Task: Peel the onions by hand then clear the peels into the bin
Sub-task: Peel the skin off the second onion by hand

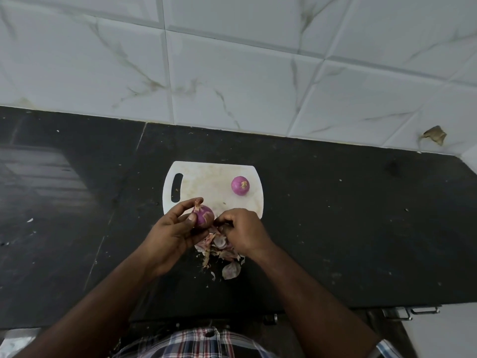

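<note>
My left hand (173,232) grips a purple onion (204,215) over the near edge of the white cutting board (206,182); dry skin still clings near its tip. My right hand (241,232) is just right of that onion, its fingers curled and pinching at a strip of peel on the onion's side. A second onion (240,186), purple and smooth, sits alone on the board's right part. A heap of loose pink and white peels (222,250) lies on the black counter below my hands, partly hidden by the right hand.
The black stone counter (348,228) runs left to right, speckled with small bits. A white tiled wall (232,60) stands behind it, with a torn brown scrap (435,135) at the far right. Drawer handles (410,312) show below the counter's front edge. No bin is in view.
</note>
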The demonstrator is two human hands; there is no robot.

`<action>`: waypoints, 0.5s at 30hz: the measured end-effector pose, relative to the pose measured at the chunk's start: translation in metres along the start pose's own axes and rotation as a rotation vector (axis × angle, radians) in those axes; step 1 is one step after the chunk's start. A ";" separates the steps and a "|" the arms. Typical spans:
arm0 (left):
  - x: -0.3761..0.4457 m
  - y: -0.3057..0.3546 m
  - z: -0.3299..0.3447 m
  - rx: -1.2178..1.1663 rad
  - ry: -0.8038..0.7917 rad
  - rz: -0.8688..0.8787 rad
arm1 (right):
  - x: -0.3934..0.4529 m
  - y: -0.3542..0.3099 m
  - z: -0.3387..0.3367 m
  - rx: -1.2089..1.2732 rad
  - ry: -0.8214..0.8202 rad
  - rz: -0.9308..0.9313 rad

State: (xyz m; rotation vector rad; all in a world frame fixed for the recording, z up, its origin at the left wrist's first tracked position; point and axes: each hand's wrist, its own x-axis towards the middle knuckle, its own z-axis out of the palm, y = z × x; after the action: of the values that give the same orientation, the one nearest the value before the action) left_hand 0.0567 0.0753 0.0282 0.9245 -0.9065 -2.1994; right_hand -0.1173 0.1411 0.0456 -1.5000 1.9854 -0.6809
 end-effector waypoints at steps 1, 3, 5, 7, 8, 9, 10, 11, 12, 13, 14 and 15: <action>0.000 -0.001 0.000 -0.006 0.008 0.008 | -0.002 -0.001 0.001 -0.015 -0.007 -0.008; -0.003 -0.004 0.002 -0.020 0.026 0.033 | -0.004 -0.005 0.000 -0.032 -0.018 -0.016; -0.004 -0.007 0.005 -0.016 0.053 0.063 | -0.006 -0.008 -0.003 -0.039 -0.042 -0.021; -0.004 -0.009 0.005 0.003 0.107 0.101 | -0.008 -0.011 -0.005 -0.112 -0.100 -0.041; -0.002 -0.009 0.004 0.009 0.140 0.126 | -0.009 -0.011 -0.005 -0.158 -0.125 -0.057; 0.000 -0.008 0.001 0.009 0.168 0.145 | -0.011 -0.009 -0.003 -0.178 -0.134 -0.062; 0.000 -0.006 -0.002 0.000 0.185 0.154 | -0.013 -0.007 -0.002 -0.166 -0.125 -0.052; -0.001 -0.003 -0.004 -0.006 0.189 0.153 | -0.014 -0.005 -0.001 -0.131 -0.105 -0.033; -0.002 -0.001 -0.006 -0.001 0.186 0.141 | -0.015 -0.004 -0.001 -0.096 -0.090 -0.021; -0.004 0.000 -0.006 0.014 0.182 0.121 | -0.015 -0.004 -0.001 -0.068 -0.100 -0.017; -0.006 0.000 -0.006 0.026 0.179 0.099 | -0.015 -0.004 -0.002 -0.049 -0.123 -0.021; -0.007 0.000 -0.006 0.026 0.177 0.079 | -0.015 -0.006 -0.003 -0.029 -0.131 -0.024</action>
State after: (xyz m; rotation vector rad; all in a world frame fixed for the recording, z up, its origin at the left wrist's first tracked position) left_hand 0.0656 0.0784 0.0281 1.0591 -0.8737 -2.0079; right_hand -0.1120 0.1540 0.0540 -1.5468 1.8888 -0.5509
